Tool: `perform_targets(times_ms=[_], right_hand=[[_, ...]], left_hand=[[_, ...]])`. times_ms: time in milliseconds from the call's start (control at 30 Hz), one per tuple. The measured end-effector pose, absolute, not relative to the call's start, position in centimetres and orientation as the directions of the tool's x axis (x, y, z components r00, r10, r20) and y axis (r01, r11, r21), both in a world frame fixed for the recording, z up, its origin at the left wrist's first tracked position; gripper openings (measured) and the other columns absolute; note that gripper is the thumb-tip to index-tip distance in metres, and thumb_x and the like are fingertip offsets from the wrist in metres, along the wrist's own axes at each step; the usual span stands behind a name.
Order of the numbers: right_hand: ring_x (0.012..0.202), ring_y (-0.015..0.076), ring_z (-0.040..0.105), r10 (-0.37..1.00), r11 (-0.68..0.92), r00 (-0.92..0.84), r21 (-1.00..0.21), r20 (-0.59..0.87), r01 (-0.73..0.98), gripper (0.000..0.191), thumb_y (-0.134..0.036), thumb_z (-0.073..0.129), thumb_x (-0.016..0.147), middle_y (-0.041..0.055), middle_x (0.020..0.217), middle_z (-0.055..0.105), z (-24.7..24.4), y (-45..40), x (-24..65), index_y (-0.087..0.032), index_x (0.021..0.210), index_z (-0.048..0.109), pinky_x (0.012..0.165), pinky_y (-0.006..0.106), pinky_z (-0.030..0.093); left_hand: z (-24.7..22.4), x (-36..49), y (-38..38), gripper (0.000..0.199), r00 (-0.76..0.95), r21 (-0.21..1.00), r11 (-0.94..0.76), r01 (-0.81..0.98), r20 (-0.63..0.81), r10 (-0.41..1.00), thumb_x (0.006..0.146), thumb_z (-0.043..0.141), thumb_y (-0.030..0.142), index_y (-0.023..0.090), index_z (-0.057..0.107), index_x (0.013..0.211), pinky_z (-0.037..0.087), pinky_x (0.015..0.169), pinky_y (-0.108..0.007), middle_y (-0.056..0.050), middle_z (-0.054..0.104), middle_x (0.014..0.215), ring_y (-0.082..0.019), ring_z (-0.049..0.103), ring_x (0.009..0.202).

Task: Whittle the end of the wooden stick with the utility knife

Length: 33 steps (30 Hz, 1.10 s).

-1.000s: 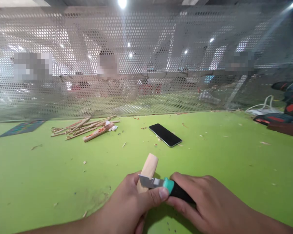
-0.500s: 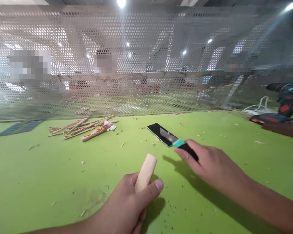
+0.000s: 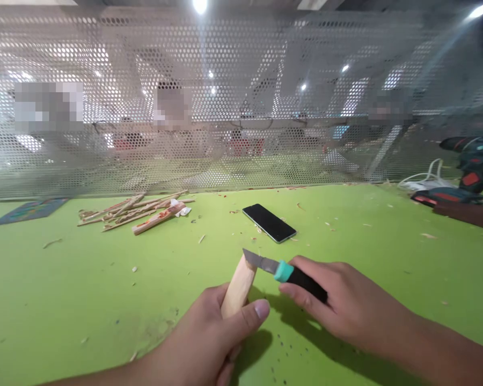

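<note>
A pale wooden block [image 3: 239,287] stands tilted up in my left hand [image 3: 213,335], whose fingers wrap round its lower part, with the thumb along its right side. From the right, my right hand [image 3: 326,295] grips the black and teal handle of a utility knife [image 3: 282,271]. The knife's grey blade points left and lies at the top end of the block, apparently touching it. Beyond the hands a black phone [image 3: 269,222] lies flat on the green table [image 3: 84,289].
Thin wooden sticks [image 3: 124,210] and a red-stained wood piece [image 3: 159,218] lie at the back left, near a patterned sheet [image 3: 28,211]. A cordless drill [image 3: 477,163] and white cable [image 3: 422,179] are at the right. A perforated screen [image 3: 225,107] stands behind; shavings dot the table.
My right hand has moved down and slightly left, bringing the knife blade from over the phone to the block's top end. My left hand has hardly moved.
</note>
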State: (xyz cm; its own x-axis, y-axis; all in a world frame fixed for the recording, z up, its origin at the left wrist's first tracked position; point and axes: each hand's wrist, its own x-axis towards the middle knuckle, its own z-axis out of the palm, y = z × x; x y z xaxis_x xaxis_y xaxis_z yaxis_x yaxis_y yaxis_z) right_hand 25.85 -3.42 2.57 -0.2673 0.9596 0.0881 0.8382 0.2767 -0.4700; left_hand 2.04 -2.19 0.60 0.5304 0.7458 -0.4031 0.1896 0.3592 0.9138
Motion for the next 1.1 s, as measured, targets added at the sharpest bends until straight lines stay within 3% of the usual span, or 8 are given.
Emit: perform_targets(times_ms=[67, 133, 167, 233, 333, 600, 933, 1100], right_hand=[[0.055, 0.0151, 0.045, 0.973, 0.189, -0.232, -0.645, 0.019, 0.741, 0.051, -0.071, 0.048, 0.098, -0.0021, 0.064, 0.053, 2.8, -3.5, 25.8, -0.023, 0.084, 0.055, 0.052, 0.027, 0.029], [0.048, 0.0112, 0.035, 0.948, -0.072, -0.235, -0.865, -0.215, 0.497, 0.055, -0.075, 0.043, 0.099, -0.0068, 0.06, 0.043, 3.1, -3.7, 25.6, -0.022, 0.089, 0.059, 0.047, 0.023, 0.028], [0.044, 0.0091, 0.029, 0.897, -0.228, -0.287, -0.909, -0.336, 0.35, 0.058, -0.076, 0.04, 0.099, -0.0088, 0.058, 0.038, 3.2, -3.8, 25.5, -0.022, 0.092, 0.06, 0.043, 0.021, 0.026], [0.039, 0.006, 0.02, 0.773, -0.452, -0.424, -0.879, -0.471, 0.152, 0.061, -0.077, 0.038, 0.1, -0.0111, 0.055, 0.034, 3.4, -4.0, 25.4, -0.021, 0.093, 0.062, 0.039, 0.018, 0.021], [0.037, 0.0037, 0.017, 0.71, -0.536, -0.495, -0.841, -0.501, 0.082, 0.059, -0.073, 0.043, 0.101, -0.0119, 0.053, 0.036, 3.1, -4.1, 25.3, -0.019, 0.09, 0.063, 0.037, 0.015, 0.02], [0.038, 0.004, 0.017, 0.736, -0.495, -0.5, -0.866, -0.457, 0.064, 0.052, -0.066, 0.049, 0.101, -0.0119, 0.053, 0.036, 2.5, -3.6, 25.5, -0.018, 0.087, 0.063, 0.037, 0.015, 0.019], [0.046, 0.0085, 0.021, 0.853, -0.359, -0.361, -0.926, -0.376, 0.117, 0.048, -0.066, 0.051, 0.101, -0.0111, 0.056, 0.034, 1.6, -3.3, 25.6, -0.021, 0.089, 0.063, 0.042, 0.019, 0.022], [0.051, 0.0118, 0.034, 0.929, -0.126, -0.29, -0.934, -0.23, 0.336, 0.049, -0.068, 0.053, 0.099, -0.0081, 0.058, 0.036, 2.5, -3.9, 25.1, -0.021, 0.091, 0.065, 0.046, 0.022, 0.028]], left_hand=[[0.8, 2.0, -2.2, 0.056, 0.547, 0.91, 0.372, 0.184, -0.409, 0.73, 0.081, 0.072, 0.071, 0.02, 0.05, 0.088, 0.023, 0.034, -0.016, 0.012, 0.04, 0.049, -0.003, 0.029, 0.035], [1.0, 2.0, -2.1, 0.057, 0.568, 0.907, 0.38, 0.183, -0.412, 0.712, 0.08, 0.072, 0.073, 0.021, 0.049, 0.085, 0.023, 0.033, -0.016, 0.012, 0.04, 0.049, -0.003, 0.031, 0.034], [1.0, 2.1, -2.0, 0.058, 0.573, 0.908, 0.377, 0.181, -0.409, 0.71, 0.08, 0.072, 0.074, 0.021, 0.05, 0.084, 0.024, 0.033, -0.016, 0.012, 0.04, 0.049, -0.003, 0.031, 0.033], [1.0, 2.1, -1.9, 0.058, 0.588, 0.913, 0.365, 0.181, -0.398, 0.704, 0.08, 0.07, 0.075, 0.02, 0.052, 0.085, 0.025, 0.032, -0.015, 0.011, 0.039, 0.049, -0.003, 0.031, 0.033], [1.0, 2.1, -1.8, 0.058, 0.603, 0.92, 0.346, 0.184, -0.384, 0.699, 0.081, 0.069, 0.075, 0.019, 0.055, 0.089, 0.025, 0.031, -0.015, 0.011, 0.039, 0.049, -0.004, 0.031, 0.032], [1.3, 2.0, -2.0, 0.056, 0.59, 0.91, 0.37, 0.185, -0.404, 0.699, 0.081, 0.069, 0.073, 0.019, 0.054, 0.088, 0.026, 0.03, -0.015, 0.011, 0.04, 0.049, -0.004, 0.034, 0.032], [1.5, 1.9, -1.9, 0.055, 0.604, 0.911, 0.369, 0.185, -0.402, 0.688, 0.082, 0.069, 0.071, 0.02, 0.05, 0.085, 0.025, 0.032, -0.015, 0.011, 0.041, 0.05, -0.003, 0.032, 0.032], [1.4, 2.0, -2.0, 0.048, 0.616, 0.917, 0.36, 0.173, -0.386, 0.687, 0.087, 0.068, 0.065, 0.021, 0.051, 0.09, 0.027, 0.032, -0.014, 0.012, 0.04, 0.048, -0.004, 0.032, 0.031]])
